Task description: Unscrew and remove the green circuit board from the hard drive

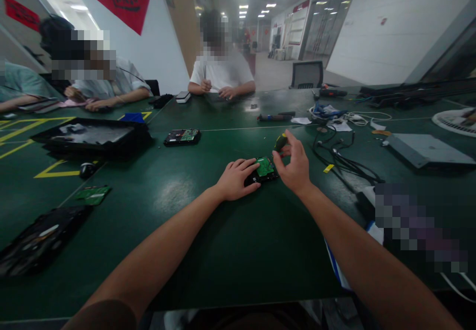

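A small hard drive with a green circuit board (265, 167) lies on the dark green table (230, 250) in front of me. My left hand (237, 178) rests on its left side, fingers curled over the edge and holding it down. My right hand (295, 164) is closed around a screwdriver with a black and yellow handle (280, 142), held upright with its tip over the board's right edge.
A second hard drive (182, 137) lies further back left. A black tray (91, 138), a loose green board (92, 194) and a dismantled black device (37, 241) sit on the left. Tangled cables (340, 159) and a grey case (427, 150) lie right. Other people sit at the far side.
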Available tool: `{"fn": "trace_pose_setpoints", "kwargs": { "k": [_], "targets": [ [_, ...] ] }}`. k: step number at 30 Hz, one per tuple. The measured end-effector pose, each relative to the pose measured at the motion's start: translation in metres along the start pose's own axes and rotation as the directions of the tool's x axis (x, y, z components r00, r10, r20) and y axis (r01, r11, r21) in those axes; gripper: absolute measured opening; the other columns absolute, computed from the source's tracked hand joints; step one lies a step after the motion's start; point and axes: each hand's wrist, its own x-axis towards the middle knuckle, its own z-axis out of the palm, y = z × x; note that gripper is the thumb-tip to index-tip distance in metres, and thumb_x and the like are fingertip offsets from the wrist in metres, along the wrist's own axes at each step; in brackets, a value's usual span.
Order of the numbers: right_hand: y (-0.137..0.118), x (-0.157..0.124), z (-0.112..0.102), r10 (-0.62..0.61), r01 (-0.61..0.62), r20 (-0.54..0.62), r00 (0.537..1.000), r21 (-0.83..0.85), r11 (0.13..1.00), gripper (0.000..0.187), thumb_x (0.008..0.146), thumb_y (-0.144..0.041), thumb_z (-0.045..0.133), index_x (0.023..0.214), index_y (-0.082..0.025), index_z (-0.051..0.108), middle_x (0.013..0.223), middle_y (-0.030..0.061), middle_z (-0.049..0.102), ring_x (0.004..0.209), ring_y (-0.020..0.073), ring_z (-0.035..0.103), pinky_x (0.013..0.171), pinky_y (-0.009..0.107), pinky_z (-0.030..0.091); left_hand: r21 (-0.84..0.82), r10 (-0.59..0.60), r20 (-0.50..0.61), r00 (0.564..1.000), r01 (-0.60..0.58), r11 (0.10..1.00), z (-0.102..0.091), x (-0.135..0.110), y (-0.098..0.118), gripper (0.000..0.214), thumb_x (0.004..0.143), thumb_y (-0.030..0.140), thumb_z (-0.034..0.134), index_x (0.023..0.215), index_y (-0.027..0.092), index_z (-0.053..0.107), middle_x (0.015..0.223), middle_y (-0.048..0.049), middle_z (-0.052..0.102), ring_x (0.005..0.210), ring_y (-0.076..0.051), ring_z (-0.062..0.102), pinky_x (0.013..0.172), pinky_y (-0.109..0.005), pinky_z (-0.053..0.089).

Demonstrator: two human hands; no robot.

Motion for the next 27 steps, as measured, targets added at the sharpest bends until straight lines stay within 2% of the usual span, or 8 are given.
{"fn": "trace_pose_setpoints", "kwargs": {
  "k": [8, 13, 27],
  "targets": [
    [0.0009, -0.0002, -0.0003, -0.009, 0.009, 0.007, 1.0, -0.006, 1.0, 0.067, 0.096, -0.028, 0.056, 0.158, -0.03, 0.031, 0.126, 0.0123, 0.06, 0.094, 0.0251, 0.067, 0.087, 0.051, 0.063, 0.002, 0.002, 0.002, 1.0, -0.002, 1.0, -0.001, 0.0, 0.0001, 0.076, 0.092, 0.062, 0.056, 0.159, 0.031, 0.037, 0.164, -0.0042, 0.038, 0.145, -0.037, 0.036, 0.117, -0.058, 0.03],
    [0.0016, -0.0005, 0.0007, -0.007, 0.007, -0.023, 1.0, 0.005, 1.0, 0.069, 0.094, -0.028, 0.061, 0.157, -0.028, 0.032, 0.127, 0.013, 0.057, 0.091, 0.0236, 0.066, 0.081, 0.047, 0.064, 0.007, 0.008, -0.004, 1.0, -0.008, 1.0, -0.0005, -0.0004, -0.0004, 0.076, 0.092, 0.062, 0.055, 0.158, 0.03, 0.038, 0.164, -0.0044, 0.038, 0.144, -0.037, 0.037, 0.116, -0.057, 0.031],
    [-0.0008, 0.0004, -0.0005, -0.028, 0.028, -0.012, 1.0, -0.007, 1.0, 0.068, 0.094, -0.025, 0.06, 0.156, -0.029, 0.033, 0.126, 0.012, 0.058, 0.09, 0.0229, 0.066, 0.082, 0.047, 0.064, -0.006, 0.004, -0.004, 1.0, -0.004, 1.0, -0.0006, -0.0003, 0.0003, 0.076, 0.091, 0.062, 0.057, 0.158, 0.031, 0.037, 0.163, -0.0048, 0.039, 0.144, -0.038, 0.037, 0.116, -0.058, 0.03]
  ]
}}
